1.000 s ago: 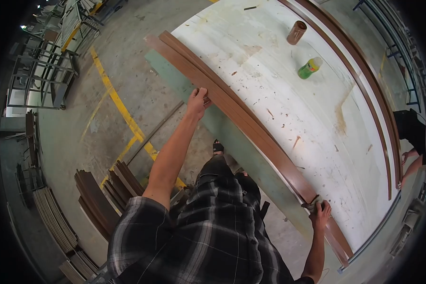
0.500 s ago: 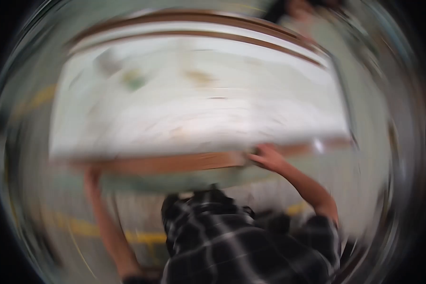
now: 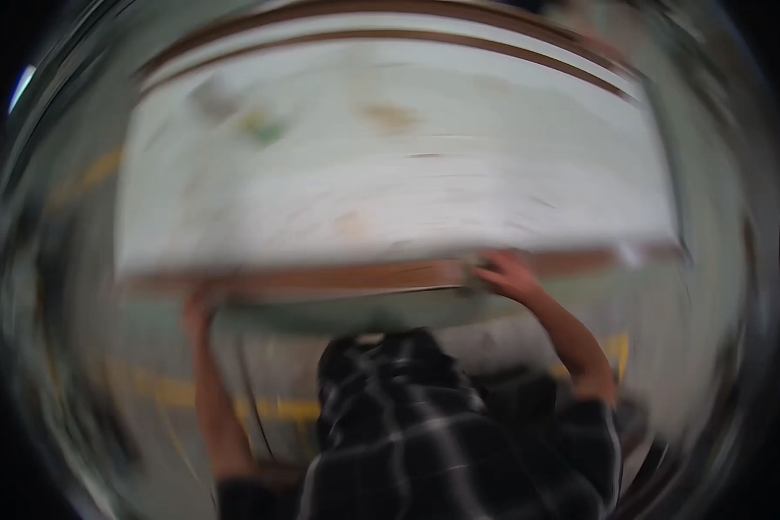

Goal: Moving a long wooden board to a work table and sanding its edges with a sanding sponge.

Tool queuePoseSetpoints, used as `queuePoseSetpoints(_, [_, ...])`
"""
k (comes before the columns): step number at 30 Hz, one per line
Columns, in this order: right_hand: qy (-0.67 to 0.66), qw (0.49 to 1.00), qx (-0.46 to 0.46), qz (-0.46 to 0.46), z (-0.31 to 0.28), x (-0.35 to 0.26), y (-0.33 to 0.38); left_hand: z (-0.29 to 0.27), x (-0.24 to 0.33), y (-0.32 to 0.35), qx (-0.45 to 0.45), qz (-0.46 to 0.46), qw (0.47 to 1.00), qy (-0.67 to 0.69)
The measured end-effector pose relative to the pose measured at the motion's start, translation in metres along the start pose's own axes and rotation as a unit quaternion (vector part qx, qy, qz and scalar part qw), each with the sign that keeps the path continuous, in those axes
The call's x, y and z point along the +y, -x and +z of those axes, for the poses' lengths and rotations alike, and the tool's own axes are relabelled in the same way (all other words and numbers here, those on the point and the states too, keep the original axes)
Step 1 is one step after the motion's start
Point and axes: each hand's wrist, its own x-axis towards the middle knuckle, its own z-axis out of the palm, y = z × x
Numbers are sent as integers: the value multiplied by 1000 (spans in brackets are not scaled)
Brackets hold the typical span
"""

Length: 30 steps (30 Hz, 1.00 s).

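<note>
A wide white panel [image 3: 364,191] with brown edges fills the middle of the head view, its face toward me and blurred by motion. My right hand [image 3: 510,276] is closed over the near brown edge, right of the middle, with a small dark spot beside its fingertips that I cannot make out. Farther left, my left hand [image 3: 201,308] meets the same near edge from below; its fingers are smeared and partly hidden, but appear curled on the edge. Brown strips [image 3: 390,35] run along the panel's far side.
A blurred part of another person [image 3: 594,26] shows beyond the far right corner. Grey-brown, green-yellow and tan patches [image 3: 264,126] mark the panel's face. Yellow lines [image 3: 277,407] cross the grey floor below me. A dark shape lies low on the right.
In the view, the panel and both hands have shifted right and slightly up together. The other person has mostly slid out past the top edge. Both hands keep their places on the near edge.
</note>
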Motion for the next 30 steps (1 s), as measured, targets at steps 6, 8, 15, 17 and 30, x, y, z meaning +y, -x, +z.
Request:
queuePoseSetpoints(6, [143, 990, 5, -8, 0, -20, -2, 15, -33, 1, 387, -130, 905, -118])
queuePoseSetpoints(8, [120, 992, -27, -19, 1, -21, -17, 24, -47, 16, 442, -152, 870, -158])
queuePoseSetpoints(15, [132, 988, -84, 5, -2, -25, -14, -8, -19, 26, 296, -176, 921, -180])
queuePoseSetpoints(17, [138, 976, -155, 59, -20, -37, 2, -14, -26, 25, 301, -101, 930, -188])
queuePoseSetpoints(30, [101, 989, -27, 106, -77, -124, -67, -25, -49, 29, 211, -73, 948, -228])
